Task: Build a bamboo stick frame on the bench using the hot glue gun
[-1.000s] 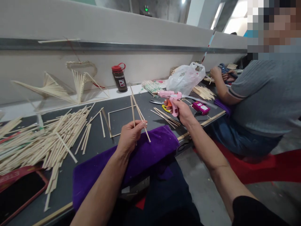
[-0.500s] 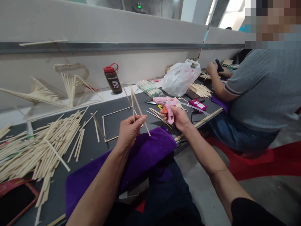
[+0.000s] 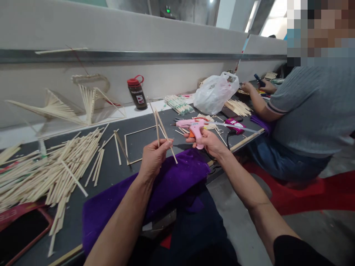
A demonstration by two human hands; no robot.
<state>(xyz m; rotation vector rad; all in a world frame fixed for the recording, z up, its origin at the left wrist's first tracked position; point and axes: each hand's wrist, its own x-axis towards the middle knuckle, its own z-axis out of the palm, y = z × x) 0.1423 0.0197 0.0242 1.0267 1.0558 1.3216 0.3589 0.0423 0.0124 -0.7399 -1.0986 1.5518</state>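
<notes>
Pinched in my left hand [image 3: 154,155] are thin wooden sticks [image 3: 164,127] that meet near their upper ends, one slanting down past my thumb. My right hand [image 3: 209,143] is wrapped round the handle of a pink hot glue gun [image 3: 194,125], fingers by its orange trigger. Its nozzle points left toward the sticks, a short way apart from them. A clear glue stick [image 3: 230,125] sticks out of the gun's back. Below my hands a purple cloth [image 3: 177,173] lies over the table edge. Behind my left hand, a stick frame [image 3: 126,147] lies on the dark table.
A large heap of wooden sticks [image 3: 63,170] and a phone [image 3: 24,232] are at left. Along the wall stand fan-shaped stick models [image 3: 88,105], a bottle [image 3: 137,94] and a white plastic bag [image 3: 215,94]. A co-worker [image 3: 313,99] sits at right.
The glue gun has turned and shifted slightly left, its nozzle lower and closer to the sticks. My left hand keeps its hold on them. The view has shifted a little.
</notes>
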